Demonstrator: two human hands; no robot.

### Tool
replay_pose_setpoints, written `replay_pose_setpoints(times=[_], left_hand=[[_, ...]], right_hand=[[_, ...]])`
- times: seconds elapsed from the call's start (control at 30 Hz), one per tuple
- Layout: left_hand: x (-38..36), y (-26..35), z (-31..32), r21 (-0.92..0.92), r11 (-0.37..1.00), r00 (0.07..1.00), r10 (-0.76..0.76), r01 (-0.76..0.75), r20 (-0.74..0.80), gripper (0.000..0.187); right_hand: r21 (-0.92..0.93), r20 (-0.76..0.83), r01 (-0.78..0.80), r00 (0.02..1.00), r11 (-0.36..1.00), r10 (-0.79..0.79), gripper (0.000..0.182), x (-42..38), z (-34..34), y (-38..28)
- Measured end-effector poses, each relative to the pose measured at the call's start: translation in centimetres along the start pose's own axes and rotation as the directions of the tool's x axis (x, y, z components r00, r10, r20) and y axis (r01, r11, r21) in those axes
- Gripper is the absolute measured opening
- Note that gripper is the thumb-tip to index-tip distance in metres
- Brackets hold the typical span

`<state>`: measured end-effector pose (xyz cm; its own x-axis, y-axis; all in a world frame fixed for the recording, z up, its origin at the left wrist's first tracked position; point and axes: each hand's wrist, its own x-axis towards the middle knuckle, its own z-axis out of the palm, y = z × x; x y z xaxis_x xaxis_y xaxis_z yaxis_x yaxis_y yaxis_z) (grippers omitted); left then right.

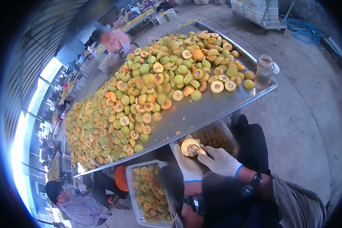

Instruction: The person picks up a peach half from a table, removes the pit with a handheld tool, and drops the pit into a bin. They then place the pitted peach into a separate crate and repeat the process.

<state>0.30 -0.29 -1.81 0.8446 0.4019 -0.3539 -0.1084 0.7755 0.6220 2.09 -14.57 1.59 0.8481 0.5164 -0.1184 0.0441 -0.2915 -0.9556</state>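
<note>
In the head view, a halved apricot-like fruit (187, 146) with its cut face up rests in my left hand (188, 167), whose gloved fingers are closed round it. My right hand (221, 162), also in a white knit glove, is closed on a small tool (195, 149); its tip meets the cut face and most of its handle is hidden by the fingers. Both hands are just beyond the near edge of a metal table (186, 117), above a crate (230, 135) holding brown pits (212, 137). A large heap of halved fruit (140, 91) covers much of the table.
A plastic bottle (263, 72) stands at the table's right corner. Beside my legs is a white crate (131, 190) of fruit halves. One person (79, 207) sits at lower left, another (116, 41) across the table. A blue hose (304, 30) and a crate cart (271, 24) are behind.
</note>
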Motion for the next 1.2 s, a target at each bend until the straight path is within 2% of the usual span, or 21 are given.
replay_pose_setpoints(times=[0.13,0.2,0.27,0.4,0.57,0.77,0.87,0.93,1.0,1.1,1.2], left_hand=[[-0.4,-0.6,0.3,0.026,0.999,0.999,0.045,-0.045,-0.020,0.062],[-0.8,-0.6,0.6,0.006,0.999,0.999,0.032,-0.031,-0.040,0.061],[-1.0,-0.7,0.8,-0.014,1.000,0.998,0.018,-0.019,-0.063,0.060],[-1.4,-1.0,0.9,-0.013,0.996,0.995,0.083,-0.084,-0.059,0.056],[-1.7,-0.5,1.1,0.018,0.996,0.994,0.093,-0.092,-0.061,0.056],[-2.5,0.9,2.1,0.153,0.984,0.969,0.126,-0.094,-0.215,0.058],[-2.3,1.1,1.5,0.171,0.983,0.983,0.090,-0.063,-0.161,0.060],[-2.2,1.1,1.4,0.231,0.960,0.982,0.179,-0.159,-0.068,0.062],[-2.7,1.6,1.8,0.231,0.964,0.988,0.150,-0.135,-0.048,0.062],[-3.3,1.8,2.5,0.202,0.972,0.993,0.120,-0.117,-0.004,0.064],[-3.5,1.5,2.1,0.193,0.975,0.991,0.124,-0.114,-0.044,0.065]], right_hand=[[-0.035,-0.043,-0.027,0.999,0.999,0.025,0.041,-0.4,1.0,-0.1],[-0.052,-0.079,0.021,0.997,0.998,-0.025,0.041,-0.6,1.4,0.3],[-0.095,-0.059,0.000,0.998,0.995,-0.005,0.041,-0.8,1.1,-0.3],[-0.185,-0.025,-0.030,0.999,0.982,0.026,0.041,-1.0,1.0,-1.1],[-0.152,-0.032,-0.010,0.999,0.988,0.005,0.043,-0.9,1.8,-0.3],[-0.120,0.034,-0.039,0.998,0.992,0.043,0.041,-1.2,2.3,-0.9],[-0.127,0.054,-0.042,0.997,0.991,0.050,0.042,-1.4,2.5,-1.1],[-0.143,0.063,-0.037,0.997,0.989,0.047,0.044,-1.5,2.8,-0.7],[0.103,-0.038,0.056,0.998,0.993,-0.053,0.041,-1.6,3.6,0.3],[0.072,-0.065,0.035,0.997,0.997,-0.031,0.031,-2.2,3.8,0.1],[0.009,-0.051,-0.012,0.999,1.000,0.013,0.031,-2.4,3.9,-0.2]])
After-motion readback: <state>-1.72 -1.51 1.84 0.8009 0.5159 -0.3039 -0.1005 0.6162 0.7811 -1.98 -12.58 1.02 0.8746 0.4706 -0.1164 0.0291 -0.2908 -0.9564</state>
